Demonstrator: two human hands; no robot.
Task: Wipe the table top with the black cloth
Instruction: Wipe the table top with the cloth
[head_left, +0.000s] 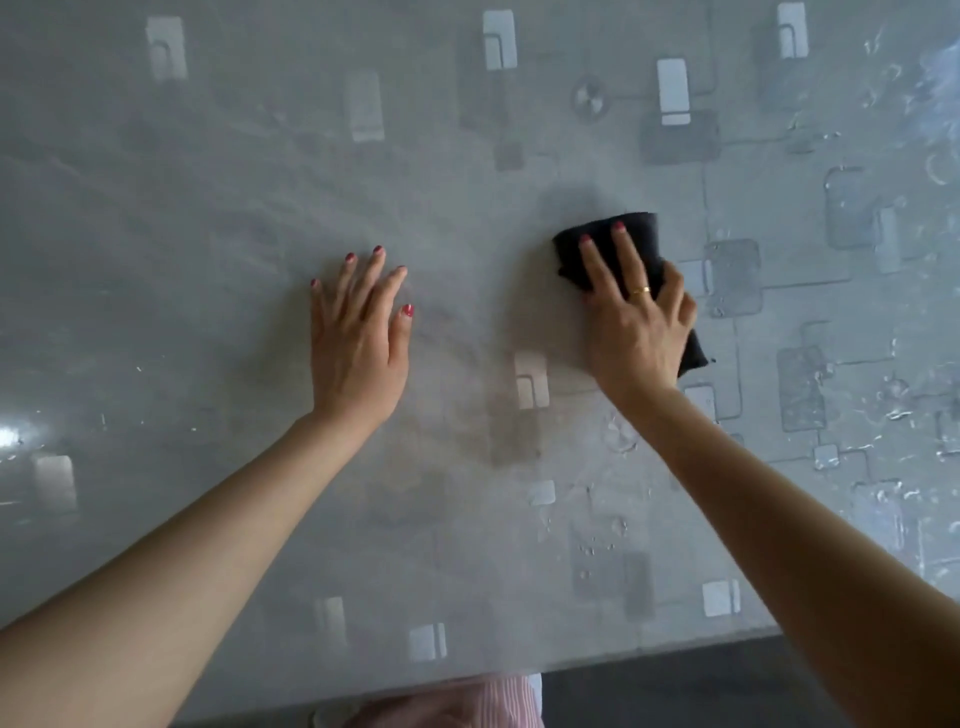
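The black cloth (605, 244) lies folded on the grey patterned table top (208, 208), right of centre. My right hand (636, 322) presses on the cloth with fingers stretched over it and the thumb curled round its right edge; a corner of cloth sticks out below the hand. My left hand (358, 332) rests flat on the bare table surface to the left, fingers straight and spread, holding nothing.
The table's near edge (571, 662) runs along the bottom, with dark floor beyond it at the lower right. Water drops and wet streaks (893, 405) glisten on the right side of the table. Pink striped clothing (467, 701) shows below the edge.
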